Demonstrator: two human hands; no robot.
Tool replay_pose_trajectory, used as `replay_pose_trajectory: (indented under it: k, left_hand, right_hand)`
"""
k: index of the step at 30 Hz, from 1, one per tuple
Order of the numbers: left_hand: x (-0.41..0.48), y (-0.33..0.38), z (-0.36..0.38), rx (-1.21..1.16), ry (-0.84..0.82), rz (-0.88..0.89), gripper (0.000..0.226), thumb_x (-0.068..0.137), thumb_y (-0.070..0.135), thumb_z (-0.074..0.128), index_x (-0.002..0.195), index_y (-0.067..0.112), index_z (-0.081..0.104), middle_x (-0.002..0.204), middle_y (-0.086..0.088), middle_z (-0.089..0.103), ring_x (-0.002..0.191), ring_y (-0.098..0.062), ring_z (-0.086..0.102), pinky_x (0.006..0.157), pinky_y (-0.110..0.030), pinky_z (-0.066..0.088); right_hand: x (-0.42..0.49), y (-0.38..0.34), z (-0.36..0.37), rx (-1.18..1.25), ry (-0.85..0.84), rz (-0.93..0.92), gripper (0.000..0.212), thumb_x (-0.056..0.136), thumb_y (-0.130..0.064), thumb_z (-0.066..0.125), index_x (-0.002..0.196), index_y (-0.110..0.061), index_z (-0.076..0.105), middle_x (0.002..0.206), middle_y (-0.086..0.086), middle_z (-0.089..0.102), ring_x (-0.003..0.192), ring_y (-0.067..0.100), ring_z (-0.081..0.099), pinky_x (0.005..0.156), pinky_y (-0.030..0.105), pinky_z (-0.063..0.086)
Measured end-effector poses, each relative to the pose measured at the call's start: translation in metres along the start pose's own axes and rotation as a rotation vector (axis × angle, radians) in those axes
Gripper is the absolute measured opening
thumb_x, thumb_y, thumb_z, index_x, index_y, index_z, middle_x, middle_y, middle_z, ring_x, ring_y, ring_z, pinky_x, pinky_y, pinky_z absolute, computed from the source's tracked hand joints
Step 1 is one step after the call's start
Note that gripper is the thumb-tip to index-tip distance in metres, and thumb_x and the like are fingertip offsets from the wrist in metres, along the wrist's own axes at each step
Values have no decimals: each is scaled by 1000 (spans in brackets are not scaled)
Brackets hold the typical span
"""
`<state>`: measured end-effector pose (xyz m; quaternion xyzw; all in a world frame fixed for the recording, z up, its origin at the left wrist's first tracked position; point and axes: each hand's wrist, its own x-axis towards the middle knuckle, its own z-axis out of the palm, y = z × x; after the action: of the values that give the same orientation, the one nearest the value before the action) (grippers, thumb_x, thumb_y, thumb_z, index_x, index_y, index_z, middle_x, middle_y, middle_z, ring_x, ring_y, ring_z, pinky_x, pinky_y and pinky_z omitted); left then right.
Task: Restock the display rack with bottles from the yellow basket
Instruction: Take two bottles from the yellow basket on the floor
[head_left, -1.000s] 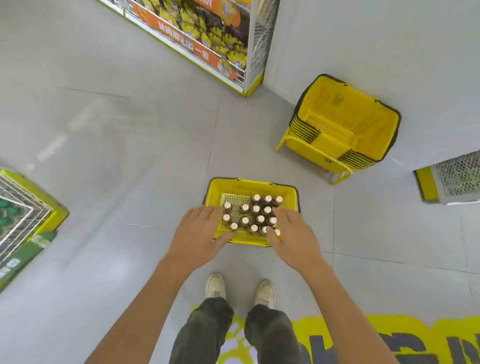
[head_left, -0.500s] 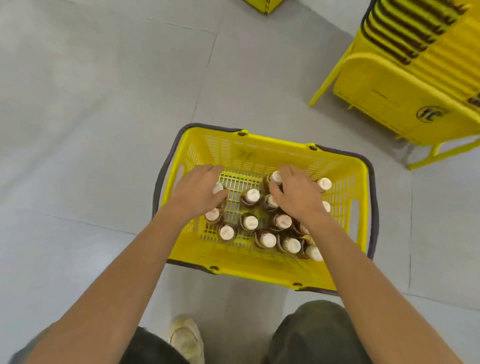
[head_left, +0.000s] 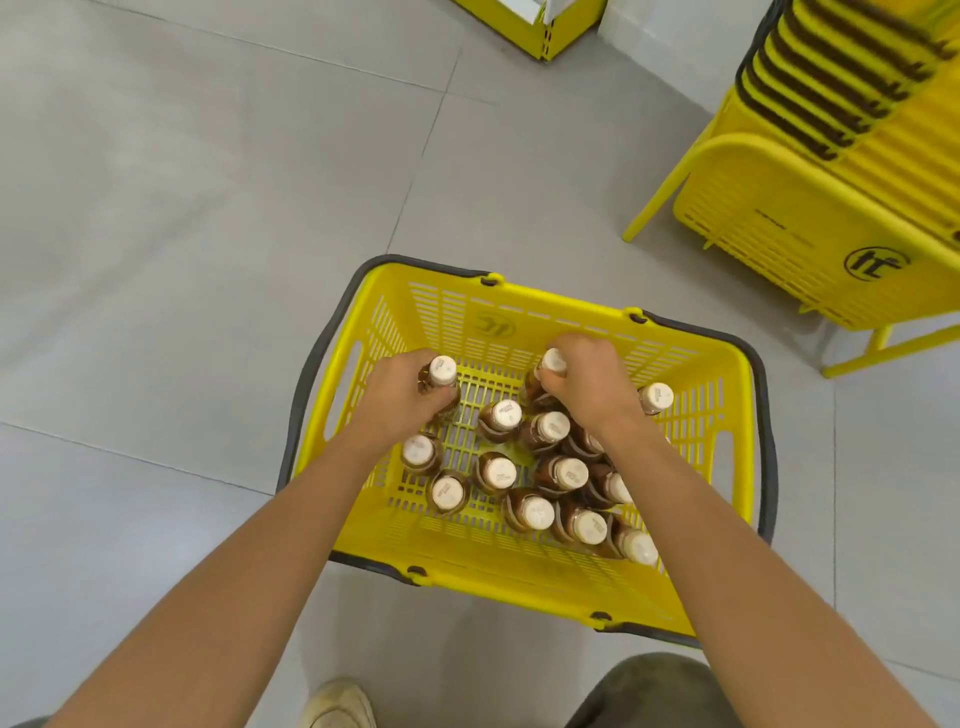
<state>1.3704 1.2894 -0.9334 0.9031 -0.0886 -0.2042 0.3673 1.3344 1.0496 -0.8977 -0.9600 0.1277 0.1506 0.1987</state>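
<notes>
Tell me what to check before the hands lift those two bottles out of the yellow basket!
1. Grip of the left hand on the left bottle: ok, fingers curl round it below the cap.
2. Grip of the right hand on the right bottle: ok, fingers wrap its neck.
3. Room around the left bottle: ok, it stands apart from the others.
4. Room around the right bottle: not ok, a neighbour bottle crowds close beside it and might tip.
5. Steadiness of the yellow basket: ok, it sits flat on the floor.
6. Free spot on the display rack: cannot tell, no shelf is in view.
</notes>
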Motion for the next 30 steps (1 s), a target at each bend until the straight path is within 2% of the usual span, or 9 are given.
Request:
replay_pose_trajectory:
  k: [7,11,13,15,16,18,21,24,30]
  left_hand:
    - [19,-7,15,-103,99,45,23,78,22,84,97,21,71,90,4,72,90,-18,70,80,-41,60]
    - [18,-4,17,-128,114,89,27,77,24,89,86,28,64,75,17,62,73,-3,60,65,-26,47]
    - [10,7,1,-193,110,98,20,80,20,87,89,21,70,80,9,68,79,-12,65,68,-27,53]
    - [-5,29,-33,-279,116,100,16,82,15,86,92,17,73,87,3,73,84,-8,67,70,-15,53]
    - [-15,45,-56,-316,112,102,16,83,12,85,92,16,73,88,3,73,84,-5,67,72,-13,53]
    - [-42,88,-109,-363,97,114,18,83,6,83,97,12,73,90,0,72,87,-7,66,80,-27,60]
    - [-97,168,-208,-382,92,153,20,84,0,81,101,7,73,95,-14,74,89,-13,65,90,-45,58]
    - [-173,266,-340,-411,106,172,19,85,0,80,103,1,72,100,-20,73,88,-11,65,93,-42,60]
    - [-328,441,-575,-496,239,256,24,84,22,82,107,20,76,103,0,77,99,-9,74,88,-22,60]
  right_hand:
    - [4,1,27,176,140,58,25,89,-27,81,95,-5,70,93,12,72,88,32,64,75,44,50]
    - [-3,0,32,236,148,93,34,88,-33,84,89,-3,69,88,11,71,85,32,62,72,42,47]
    - [-19,-4,17,342,207,82,27,88,-29,84,85,-8,68,83,3,69,81,25,61,67,27,43]
    - [-41,-20,-19,443,273,32,19,86,-26,86,86,-15,71,80,-2,69,77,22,61,66,17,42]
    - [-55,-32,-44,476,289,1,17,85,-25,87,89,-15,73,82,-1,72,79,23,64,71,24,48]
    - [-83,-64,-105,555,288,-66,17,84,-23,87,96,-16,76,89,-1,77,87,22,70,80,36,54]
    - [-133,-125,-225,716,214,-181,24,85,-14,86,106,-17,76,101,-3,79,98,17,75,89,34,61]
    - [-198,-203,-373,865,145,-312,30,87,-7,83,114,-19,75,112,1,80,105,11,75,90,25,60]
    - [-321,-341,-624,1102,116,-518,39,90,-11,77,128,-20,70,124,1,78,113,11,73,90,19,58]
